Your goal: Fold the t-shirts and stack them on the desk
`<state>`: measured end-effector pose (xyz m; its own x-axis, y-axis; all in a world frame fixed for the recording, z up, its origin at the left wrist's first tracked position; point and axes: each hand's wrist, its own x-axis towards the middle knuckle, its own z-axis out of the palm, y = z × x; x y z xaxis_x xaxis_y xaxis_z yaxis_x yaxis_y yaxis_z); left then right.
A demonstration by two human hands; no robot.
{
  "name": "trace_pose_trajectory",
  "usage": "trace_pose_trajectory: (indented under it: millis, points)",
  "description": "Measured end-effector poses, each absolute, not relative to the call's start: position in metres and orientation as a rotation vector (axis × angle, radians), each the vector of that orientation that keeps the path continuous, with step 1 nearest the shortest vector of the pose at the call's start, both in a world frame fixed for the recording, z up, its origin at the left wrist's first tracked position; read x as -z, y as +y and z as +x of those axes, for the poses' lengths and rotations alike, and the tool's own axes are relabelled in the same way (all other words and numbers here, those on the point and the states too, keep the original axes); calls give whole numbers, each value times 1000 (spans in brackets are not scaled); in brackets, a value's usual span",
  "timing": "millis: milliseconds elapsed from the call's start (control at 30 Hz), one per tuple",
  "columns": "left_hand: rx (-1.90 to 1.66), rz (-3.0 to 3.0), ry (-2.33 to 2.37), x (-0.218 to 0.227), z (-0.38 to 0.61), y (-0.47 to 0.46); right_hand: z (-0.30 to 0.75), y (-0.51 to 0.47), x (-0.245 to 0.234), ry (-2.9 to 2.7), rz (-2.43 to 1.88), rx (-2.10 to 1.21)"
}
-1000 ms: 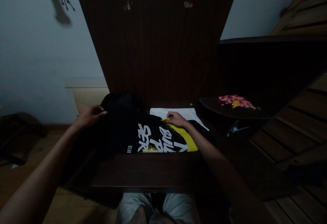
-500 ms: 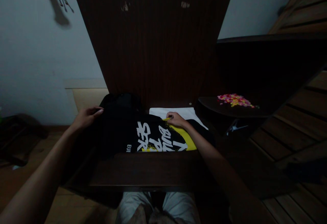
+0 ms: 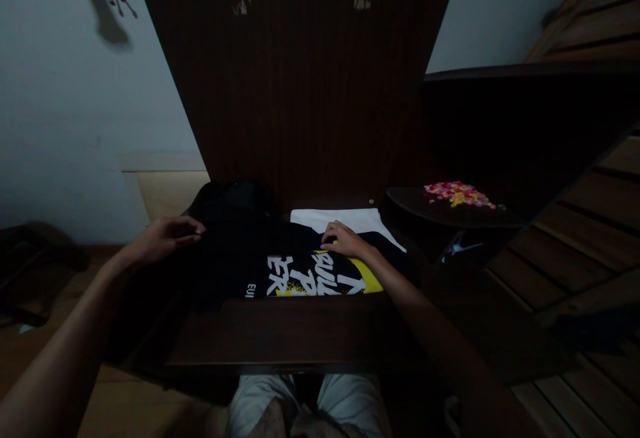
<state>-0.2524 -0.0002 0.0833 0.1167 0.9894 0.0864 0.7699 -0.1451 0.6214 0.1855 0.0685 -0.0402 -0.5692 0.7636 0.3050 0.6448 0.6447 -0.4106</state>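
A black T-shirt (image 3: 233,261) with white lettering and yellow patches lies partly folded on the dark wooden table (image 3: 300,335). At its left end, my left hand (image 3: 173,238) pinches the black cloth between thumb and fingers. My right hand (image 3: 347,241) has its fingers curled over the yellow-edged fold near the lettering, closed on the fabric. The folded layer covers the upper part of the print. Dim light hides the cloth's outline on the left.
White cloth (image 3: 335,216) lies behind the shirt, with a dark bundle (image 3: 235,198) at back left. On the right, a small dark shelf (image 3: 407,201) bears a heap of pink, red and yellow pieces (image 3: 460,195). A tall dark panel (image 3: 300,91) rises behind the table.
The shirt's upper layer has come toward me and covers more of the lettering and yellow. Both hands have moved slightly nearer to me.
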Motion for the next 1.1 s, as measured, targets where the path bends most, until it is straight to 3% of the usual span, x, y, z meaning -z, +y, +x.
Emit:
trace_pose_trajectory:
  millis: [300,767,1100]
  points:
    - [-209,2093,1608,-56,-244,-22,167,51,47,-2523,-1034,-57]
    - [-363,2416,1612,14,-245,-14,154,44,46,-2649,-1063,-119]
    - [-313,2562,1592,5,-234,-20,152,40,39,-2738,-1166,-50]
